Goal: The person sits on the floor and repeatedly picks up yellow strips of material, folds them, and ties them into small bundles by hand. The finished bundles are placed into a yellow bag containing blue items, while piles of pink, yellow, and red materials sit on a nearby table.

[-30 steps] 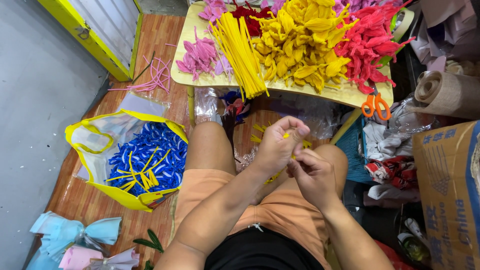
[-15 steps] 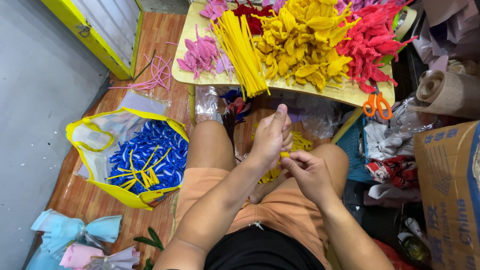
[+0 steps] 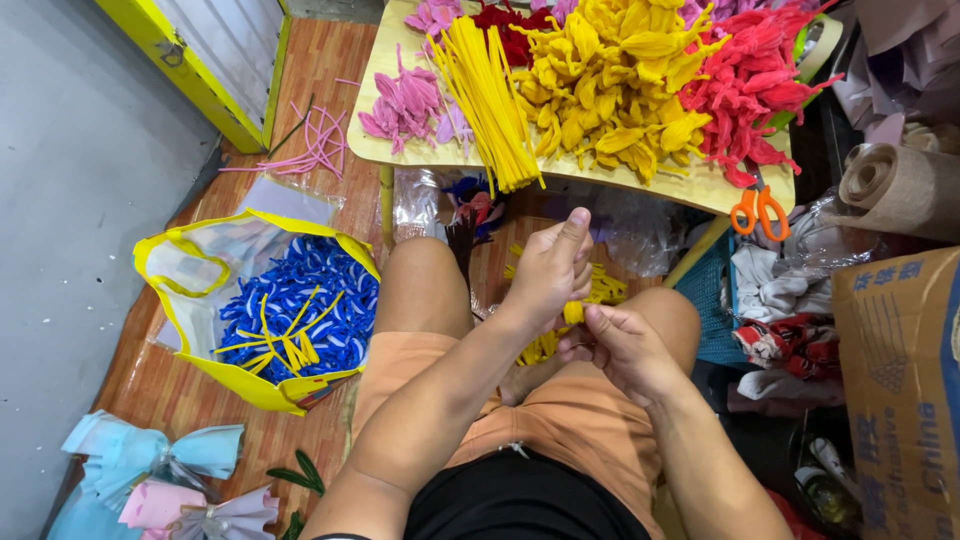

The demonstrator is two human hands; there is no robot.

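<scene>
Left hand: the left hand (image 3: 548, 270) is raised over the lap, its fingers (image 3: 578, 238) closed round the top of a small yellow fuzzy piece (image 3: 573, 313); most of that piece is hidden inside the grip
Right hand: the right hand (image 3: 622, 350) sits just below and touching the left, its fingers curled shut on the lower end of the same yellow piece, thumb pressed beside it
Yellow piece: only a short stub shows between the two hands, so its shape cannot be made out
Floor under hands: more yellow stems (image 3: 600, 290) lie between the knees, partly covered by the hands and wrists
Desk: the desk (image 3: 690, 190) is cut off by the top edge of the view; its near edge stands just beyond the knees
Desk, middle: a bundle of straight yellow sticks (image 3: 490, 95) overhangs the near edge
Desk, left corner: pink fuzzy flowers (image 3: 405, 105)
Desk, centre to right: a heap of yellow flowers (image 3: 610, 90), then red flowers (image 3: 745, 85), both cropped at the top
Desk, near right corner: orange scissors (image 3: 760, 208)
Floor, left: a yellow-rimmed bag (image 3: 200, 260) holds blue pieces (image 3: 310, 305) with some yellow ones on top; what lies deeper is hidden
Floor, bottom left: pale blue and pink paper wraps (image 3: 150, 470), cut off by the frame
Right edge: a cardboard box (image 3: 900, 380), only partly in view
</scene>
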